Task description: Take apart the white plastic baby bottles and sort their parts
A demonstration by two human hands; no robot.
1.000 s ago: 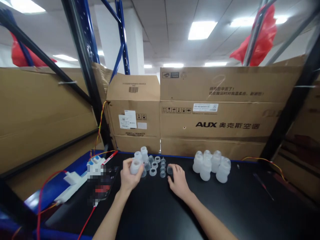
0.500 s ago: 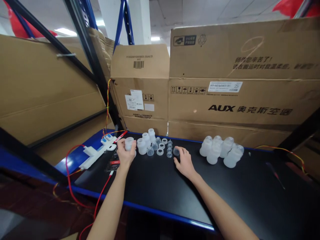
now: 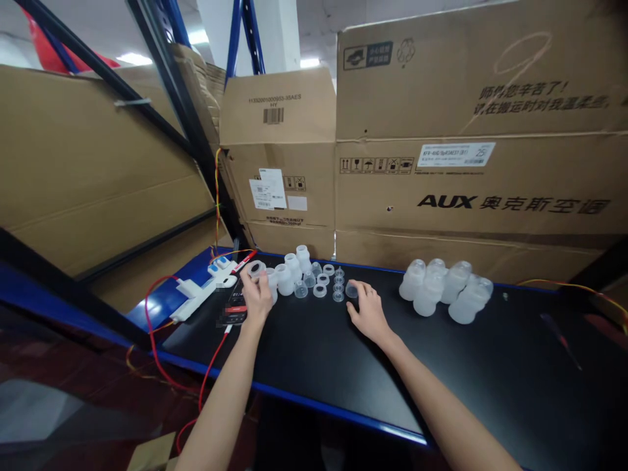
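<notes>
White power strip (image 3: pixel 203 296); phone (image 3: pixel 235 309) beside left hand (image 3: pixel 258 299)

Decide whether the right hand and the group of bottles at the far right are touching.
Apart. The head view shows a strip of black tabletop between the right hand and the bottles.

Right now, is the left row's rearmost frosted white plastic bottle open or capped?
Open: the frosted white plastic bottle shows a bare round mouth rim.
</notes>
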